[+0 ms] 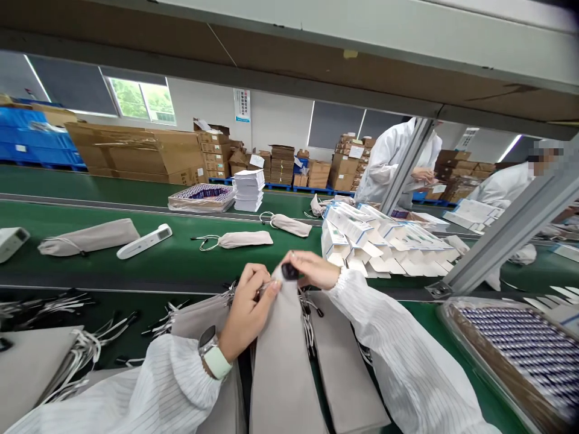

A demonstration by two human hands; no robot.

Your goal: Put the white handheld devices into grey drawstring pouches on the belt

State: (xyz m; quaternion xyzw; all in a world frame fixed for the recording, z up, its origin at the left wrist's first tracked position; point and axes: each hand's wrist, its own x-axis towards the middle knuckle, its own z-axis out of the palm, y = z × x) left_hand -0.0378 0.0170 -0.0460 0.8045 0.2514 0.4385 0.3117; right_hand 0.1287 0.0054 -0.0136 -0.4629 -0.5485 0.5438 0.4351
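My left hand (248,307), wearing a watch, pinches the upper edge of a light grey drawstring pouch (284,355) between thumb and fingers. At the pouch's mouth sits a rounded black piece (290,271); whether it is a cord stopper or the end of something inside, I cannot tell. My right hand (316,269) is closed at that black piece, its fingertips partly hidden. Beside the held pouch lie stacks of similar flat pouches (344,367) with white cords and black ends. Ahead on the green belt lie a white handheld device (145,241) and a filled-looking pouch (90,237).
Open white cartons (389,241) are piled beyond my right hand. A wrapped tray of batteries (520,349) lies at right, near a slanting metal post (479,241). A stack of white leaflets (248,190) stands farther back. A shelf (289,48) hangs overhead; a person in white (389,157) works opposite.
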